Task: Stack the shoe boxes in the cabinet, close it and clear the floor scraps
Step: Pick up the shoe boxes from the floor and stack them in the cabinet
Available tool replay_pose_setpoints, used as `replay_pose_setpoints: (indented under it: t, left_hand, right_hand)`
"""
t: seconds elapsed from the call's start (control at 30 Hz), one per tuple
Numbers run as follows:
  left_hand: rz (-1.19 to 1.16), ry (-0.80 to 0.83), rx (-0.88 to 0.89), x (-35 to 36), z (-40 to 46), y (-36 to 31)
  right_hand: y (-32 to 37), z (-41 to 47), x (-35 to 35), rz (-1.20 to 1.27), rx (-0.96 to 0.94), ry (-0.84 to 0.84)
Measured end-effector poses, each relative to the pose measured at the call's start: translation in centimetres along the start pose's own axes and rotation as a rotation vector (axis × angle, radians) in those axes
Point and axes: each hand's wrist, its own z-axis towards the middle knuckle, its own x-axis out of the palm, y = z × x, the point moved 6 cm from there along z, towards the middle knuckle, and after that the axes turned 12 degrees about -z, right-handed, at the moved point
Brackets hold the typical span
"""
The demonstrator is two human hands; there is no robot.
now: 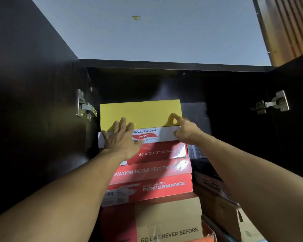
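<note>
A stack of shoe boxes fills the left side of the dark cabinet (164, 64). On top lies a yellow box (143, 111), under it a white Skechers ArchFit box (164, 134), then two red boxes (157, 186) and a brown box (170, 213). My left hand (120, 138) lies flat with straight fingers against the fronts of the yellow and white boxes, at their left end. My right hand (185, 129) touches the same two boxes at their right end, its forefinger stretched onto the yellow front.
Both dark cabinet doors stand open, the left door (33, 84) and the right door (297, 81), each with a metal hinge (85, 106). More boxes (217, 198) sit in shadow to the right of the stack. Ceiling shows above.
</note>
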Motion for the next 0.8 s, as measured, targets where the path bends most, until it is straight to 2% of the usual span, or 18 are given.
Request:
replay_pose_setpoints:
  t: [0.1,0.2,0.33,0.5,0.63,0.8]
  left_hand:
    - [-0.029,0.062,-0.033,0.2,0.0,0.5]
    - [-0.022,0.033,-0.033,0.3,0.1,0.4]
    - [0.029,-0.087,0.026,0.4,-0.5,-1.3]
    - [-0.045,-0.110,0.149,1.3,-1.6,-6.0]
    - [-0.145,-0.044,0.227,2.5,-3.3,-11.4]
    - [-0.506,0.189,0.299,4.7,-7.9,-18.6]
  right_hand:
    - [0.4,0.0,0.4,-0.022,-0.022,0.093]
    - [0.6,-0.5,0.2,0.001,-0.041,0.127]
    - [-0.2,-1.7,-1.0,-0.003,0.000,0.091]
    - [-2.7,-4.8,-4.2,-0.105,0.071,0.036]
    - [-5.7,-9.4,-7.9,-0.153,0.130,0.050]
    - [-9.7,-16.5,-11.9,-0.291,0.268,0.155]
